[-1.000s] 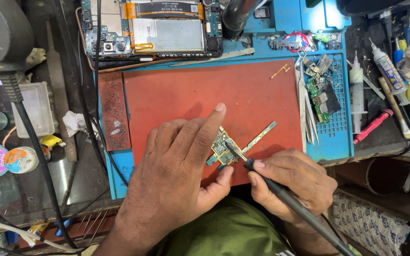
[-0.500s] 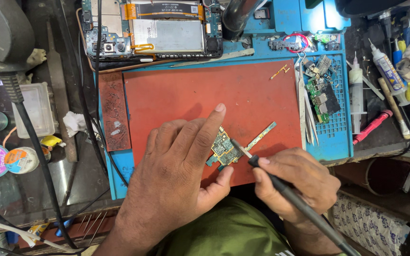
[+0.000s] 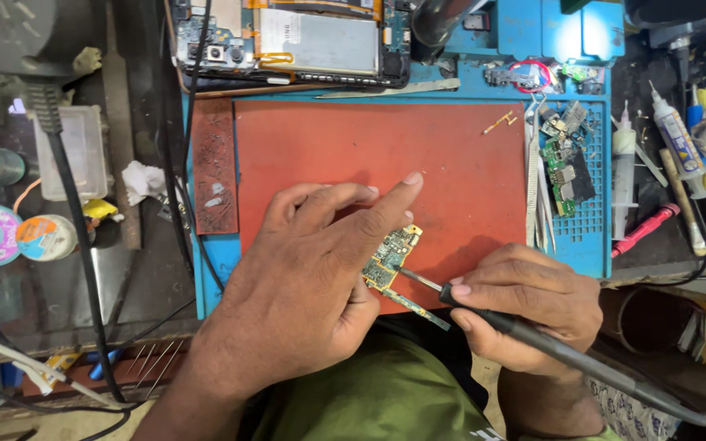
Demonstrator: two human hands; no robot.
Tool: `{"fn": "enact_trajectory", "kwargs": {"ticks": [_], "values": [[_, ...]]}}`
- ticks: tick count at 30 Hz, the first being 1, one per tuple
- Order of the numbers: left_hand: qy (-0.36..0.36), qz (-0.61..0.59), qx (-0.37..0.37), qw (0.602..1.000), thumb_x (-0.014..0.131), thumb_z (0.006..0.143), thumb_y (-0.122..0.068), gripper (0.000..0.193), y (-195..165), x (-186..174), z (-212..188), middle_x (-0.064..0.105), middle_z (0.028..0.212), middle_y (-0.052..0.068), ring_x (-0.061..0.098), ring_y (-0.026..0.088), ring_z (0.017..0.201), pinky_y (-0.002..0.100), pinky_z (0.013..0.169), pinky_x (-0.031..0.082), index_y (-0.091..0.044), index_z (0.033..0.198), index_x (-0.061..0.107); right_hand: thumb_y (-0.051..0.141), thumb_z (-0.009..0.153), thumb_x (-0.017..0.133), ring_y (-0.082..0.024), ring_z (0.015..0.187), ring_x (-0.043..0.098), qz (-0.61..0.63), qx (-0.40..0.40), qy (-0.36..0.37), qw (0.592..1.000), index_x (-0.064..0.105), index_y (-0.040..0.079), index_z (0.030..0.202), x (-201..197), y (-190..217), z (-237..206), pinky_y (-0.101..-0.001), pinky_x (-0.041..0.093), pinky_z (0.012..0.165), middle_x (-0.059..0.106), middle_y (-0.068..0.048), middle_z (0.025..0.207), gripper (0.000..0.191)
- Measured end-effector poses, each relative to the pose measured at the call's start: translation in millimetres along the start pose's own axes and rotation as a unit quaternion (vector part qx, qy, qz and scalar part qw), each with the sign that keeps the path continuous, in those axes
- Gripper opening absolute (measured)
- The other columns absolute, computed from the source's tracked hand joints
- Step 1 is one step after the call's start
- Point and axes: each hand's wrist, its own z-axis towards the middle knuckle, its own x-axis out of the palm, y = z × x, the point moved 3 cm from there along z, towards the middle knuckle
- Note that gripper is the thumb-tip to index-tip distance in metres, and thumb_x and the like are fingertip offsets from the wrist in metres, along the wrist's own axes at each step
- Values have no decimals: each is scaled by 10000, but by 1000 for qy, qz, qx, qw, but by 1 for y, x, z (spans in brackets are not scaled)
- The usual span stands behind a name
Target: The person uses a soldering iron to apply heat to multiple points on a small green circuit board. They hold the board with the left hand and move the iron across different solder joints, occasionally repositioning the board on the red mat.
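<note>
The small green circuit board [image 3: 391, 260] was pinned at the red mat's [image 3: 451, 155] near edge by the left hand [image 3: 312, 278] – apparently thumb-pinched – its long axis slanting toward the right hand [image 3: 525, 302], closed around 1 soldering iron [image 3: 549, 347] – tip touching it.

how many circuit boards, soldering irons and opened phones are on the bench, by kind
circuit boards: 2, one held on the red mat by the left hand, one on the blue tray
soldering irons: 1, in the right hand, tip on the held board
opened phones: 1
total: 4
</note>
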Motion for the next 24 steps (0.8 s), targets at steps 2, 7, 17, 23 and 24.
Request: {"fn": "enact_trajectory", "kwargs": {"ticks": [2,7,17,23,24], "values": [[5,5,-5,1000,674,734,-63,871,1,1,0,657,1241,107,569,295,1283,507,1157,360,-75,1561,403,40,729,833,-214,691,709,5,-10,-3,1000,726,-29,946,2,-3,-1,-274,551,586,730,-133,809,251],[7,0,-7,1000,674,730,-56,885,0,4,0,669,1237,95,574,307,1242,509,1150,380,-84,1569,393,45,735,839,-213,695,713,-24,-11,-12,1000,727,-25,941,1,-7,-7,-277,561,587,729,-127,803,245],[18,-10,-25,999,667,724,-40,908,4,7,0,640,1147,132,572,334,1161,483,1071,449,-90,1582,374,47,739,842,-213,703,723,-33,-9,-26,999,736,-19,942,2,-4,-7,-264,570,579,727,-121,796,239],[23,-7,-24,999,659,724,-43,904,4,7,1,653,1152,110,570,323,1151,485,1072,443,-84,1580,372,45,742,840,-204,687,726,-31,-11,-22,999,736,-23,941,3,-6,-6,-276,572,606,733,-122,785,234],[24,-7,-26,999,659,720,-45,907,4,8,2,653,1146,109,570,323,1147,486,1069,441,-84,1579,373,47,743,840,-204,688,724,-32,-11,-22,999,735,-22,942,2,-7,-7,-278,572,609,732,-122,786,236]]}}
